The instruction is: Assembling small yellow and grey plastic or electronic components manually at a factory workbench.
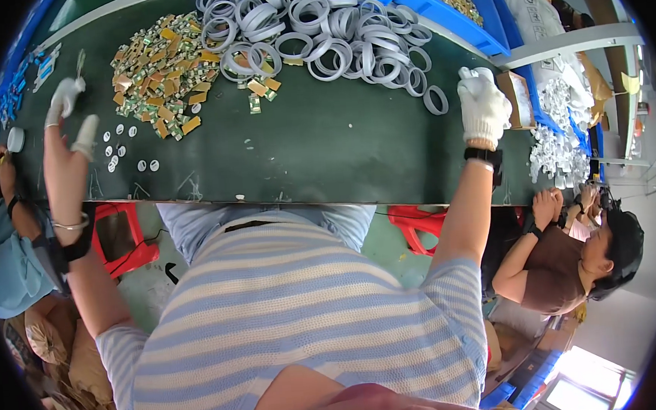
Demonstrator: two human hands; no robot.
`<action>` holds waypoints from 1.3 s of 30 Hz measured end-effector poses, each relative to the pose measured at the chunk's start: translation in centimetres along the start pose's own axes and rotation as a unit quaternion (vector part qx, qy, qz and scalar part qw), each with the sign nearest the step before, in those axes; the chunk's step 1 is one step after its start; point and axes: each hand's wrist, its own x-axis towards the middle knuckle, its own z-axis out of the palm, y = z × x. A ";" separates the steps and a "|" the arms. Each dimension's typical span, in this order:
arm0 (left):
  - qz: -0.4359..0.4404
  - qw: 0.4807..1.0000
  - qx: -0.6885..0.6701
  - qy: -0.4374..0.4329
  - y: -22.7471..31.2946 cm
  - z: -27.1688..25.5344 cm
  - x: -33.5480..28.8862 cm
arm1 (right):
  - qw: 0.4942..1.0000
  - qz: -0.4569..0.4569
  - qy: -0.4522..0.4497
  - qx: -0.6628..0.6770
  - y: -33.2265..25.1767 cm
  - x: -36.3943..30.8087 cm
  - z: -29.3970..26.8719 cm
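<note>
My left hand [67, 134] is over the table's left side, with white covers on its fingers and the thumb spread away from them. A small thin silvery piece [80, 64] shows just past its fingertips; I cannot tell whether it is held. White round discs [119, 130] lie right of that hand. My right hand [483, 107], in a white knit glove, is closed at the table's right side; anything inside is hidden. Nearest to it is a loose grey ring [435, 100], at the edge of a heap of grey plastic rings [324, 25].
A pile of small circuit boards [158, 72] covers the back left of the dark green table [302, 150]. Blue bins [451, 13] stand behind. Clear plastic parts [557, 149] heap at right, beside a carton [515, 99]. Co-workers sit at both sides; red stools [123, 236] are below.
</note>
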 end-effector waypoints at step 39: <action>0.212 0.864 -0.326 -0.320 16.9 2.7 -4.6 | 0.756 -0.461 -0.042 0.463 -17.4 -14.9 -8.8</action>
